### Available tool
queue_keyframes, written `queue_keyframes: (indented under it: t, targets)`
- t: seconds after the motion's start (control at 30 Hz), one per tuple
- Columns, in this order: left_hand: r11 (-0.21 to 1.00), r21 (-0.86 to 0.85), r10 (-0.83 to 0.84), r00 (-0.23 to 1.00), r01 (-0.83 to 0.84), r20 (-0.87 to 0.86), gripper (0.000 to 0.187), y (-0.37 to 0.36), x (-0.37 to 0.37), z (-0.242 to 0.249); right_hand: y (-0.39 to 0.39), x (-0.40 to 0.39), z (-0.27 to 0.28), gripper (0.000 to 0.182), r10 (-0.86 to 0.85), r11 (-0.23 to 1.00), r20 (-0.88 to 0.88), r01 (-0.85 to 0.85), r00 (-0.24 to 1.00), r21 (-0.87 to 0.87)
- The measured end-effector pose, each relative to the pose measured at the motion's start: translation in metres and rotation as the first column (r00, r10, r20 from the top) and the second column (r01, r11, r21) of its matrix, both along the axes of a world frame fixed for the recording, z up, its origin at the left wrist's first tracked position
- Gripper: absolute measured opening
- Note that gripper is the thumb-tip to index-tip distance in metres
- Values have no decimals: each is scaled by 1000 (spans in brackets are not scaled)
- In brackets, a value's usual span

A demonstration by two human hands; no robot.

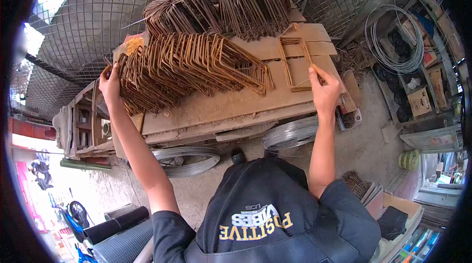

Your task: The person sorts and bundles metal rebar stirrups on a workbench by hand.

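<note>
Hands sit on opposite sides of the work. We hold the right hand [324,91] in a thumb-and-finger pinch on the near right part of a rectangular wire frame [285,65], which lies at the right side of the desk [196,115]. We place the left hand [111,85] at the left end of a row of similar frames [182,64], thumb and fingers bent about the outermost rods; we cannot tell whether they are closed on one.

Orientation: the long axis of the single frame runs away from our body, its far end turned slightly to the left. Relative to the right hand, the bulk of the frame lies to the left and farther out. The right hand is therefore the nearer one; the left hand is well apart, with the whole row between.

The row extends from left to right across the desk, its frames packed face to face and leaning. Its right end is near the left side of the single frame, with a gap between them. Behind the row we note two bundles of bent rods, the left bundle [182,10] and the right bundle [253,5], side by side.
</note>
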State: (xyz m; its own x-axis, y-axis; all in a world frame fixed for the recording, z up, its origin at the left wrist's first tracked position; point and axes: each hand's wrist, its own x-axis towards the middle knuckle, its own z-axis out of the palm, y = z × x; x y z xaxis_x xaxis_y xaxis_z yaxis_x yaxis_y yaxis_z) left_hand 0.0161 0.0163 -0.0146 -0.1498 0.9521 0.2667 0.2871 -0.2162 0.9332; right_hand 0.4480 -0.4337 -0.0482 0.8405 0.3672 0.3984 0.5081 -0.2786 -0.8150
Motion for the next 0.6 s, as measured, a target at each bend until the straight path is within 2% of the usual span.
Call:
queue_keyframes:
  t: [0.03,0.13,0.17,0.23,0.27,0.33,0.4,0.47,0.6]
  targets:
    - [1000,6,-1,1000,1,-12,55,0,-1,1,4,-4,5,22,1,1000,0,-1,1000,2]
    - [999,-27,23,1000,-23,-10,55,-11,6,8,13,-12,9,19,97,993,255,-77,962,-86]
    - [999,-25,24,1000,-24,-9,55,-15,10,11,16,-12,8,19,97,993,256,-78,962,-84]
    - [999,-41,26,999,-26,-23,55,-21,12,16,23,-13,5,17,-22,992,224,-6,974,122]
    - [1000,-14,6,1000,-6,-8,55,-8,5,6,24,-11,4,17,-18,992,226,-10,974,124]
    - [1000,-10,8,1000,-8,-4,55,-11,5,7,23,-6,4,17,-132,978,181,99,975,182]
    - [999,-12,37,998,-37,-52,56,-21,12,14,23,-3,2,17,-115,978,187,78,976,195]
    - [1000,-22,12,1000,-13,-20,56,-21,10,13,22,-4,3,17,-103,976,192,62,976,207]
    - [998,-60,-1,1000,1,6,57,-24,13,16,26,-13,8,18,17,994,192,-37,981,101]
